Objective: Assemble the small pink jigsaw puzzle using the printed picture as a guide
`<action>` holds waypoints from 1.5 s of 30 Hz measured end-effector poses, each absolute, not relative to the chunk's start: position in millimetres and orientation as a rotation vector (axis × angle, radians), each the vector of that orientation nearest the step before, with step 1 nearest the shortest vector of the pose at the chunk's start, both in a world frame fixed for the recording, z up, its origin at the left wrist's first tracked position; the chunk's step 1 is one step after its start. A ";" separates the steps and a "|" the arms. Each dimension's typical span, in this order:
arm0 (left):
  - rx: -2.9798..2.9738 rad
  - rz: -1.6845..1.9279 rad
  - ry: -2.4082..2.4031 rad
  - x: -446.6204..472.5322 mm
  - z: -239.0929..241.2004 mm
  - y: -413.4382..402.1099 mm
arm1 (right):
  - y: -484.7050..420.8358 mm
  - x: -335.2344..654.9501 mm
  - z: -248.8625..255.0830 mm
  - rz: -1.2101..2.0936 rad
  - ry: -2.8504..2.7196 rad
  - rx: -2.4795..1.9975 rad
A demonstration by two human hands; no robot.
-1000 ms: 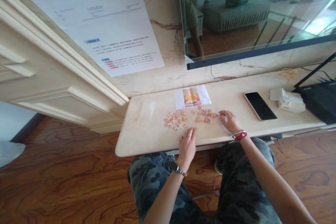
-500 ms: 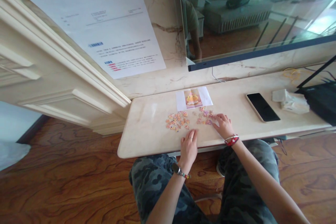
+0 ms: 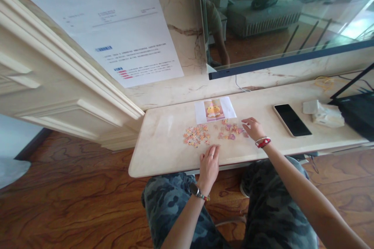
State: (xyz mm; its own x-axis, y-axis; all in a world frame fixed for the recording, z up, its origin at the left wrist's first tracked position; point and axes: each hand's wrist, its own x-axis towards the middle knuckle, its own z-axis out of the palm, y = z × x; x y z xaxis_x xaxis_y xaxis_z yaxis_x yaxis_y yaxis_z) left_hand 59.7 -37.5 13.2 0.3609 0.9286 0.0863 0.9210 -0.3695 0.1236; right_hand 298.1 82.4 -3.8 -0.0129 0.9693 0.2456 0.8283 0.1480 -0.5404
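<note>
Head view: small jigsaw-like pieces in two groups on the cream tabletop (image 3: 163, 144). Left pile (image 3: 195, 135): dense, orange, yellow and pink, a few dark specks, heaped loosely just left of and beyond the left hand's fingertips. Right cluster (image 3: 230, 129): sparser, pinker with some purple, spread between the left pile and the right hand. Individual outlines too small to read; can't tell if any interlock.

Printed sheet (image 3: 200, 113) lies beyond both groups, near the wall: white paper, colour picture of a yellow figure on pink, vertical crease through it.

Left hand (image 3: 209, 161): rests at the table's near edge, fingers extended side by side, ring on one. Right hand (image 3: 253, 128): at the right end of the cluster, thumb and forefinger bent toward each other; can't tell if a piece is pinched there. Red bracelet (image 3: 262, 142) on that wrist, dark-faced watch (image 3: 194, 188) on the other.

Containers: crumpled white soft pack (image 3: 329, 114) right of the phone (image 3: 292, 120), contents unreadable. Phone is flat, black glass, pale rim.

Materials: tabletop smooth, slightly glossy, rounded corner. Wall (image 3: 187, 85) veined, marble-like. Floor (image 3: 73, 202) brown, bold wood grain. Trousers (image 3: 172, 198) grey-blue camo fabric.
</note>
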 end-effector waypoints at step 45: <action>2.499 0.238 1.688 59.0 21.5 -39.6 | 19.1 218.6 -2.6 1.197 -1.554 -1.587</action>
State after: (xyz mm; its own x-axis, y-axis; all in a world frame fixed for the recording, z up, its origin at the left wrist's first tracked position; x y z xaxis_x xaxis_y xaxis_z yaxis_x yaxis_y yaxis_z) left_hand 59.0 -39.6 21.5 0.3672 0.9279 0.0647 0.9095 -0.3727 0.1840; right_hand 218.6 19.1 -2.6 -0.0969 0.9780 -0.1846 0.4277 -0.1265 -0.8950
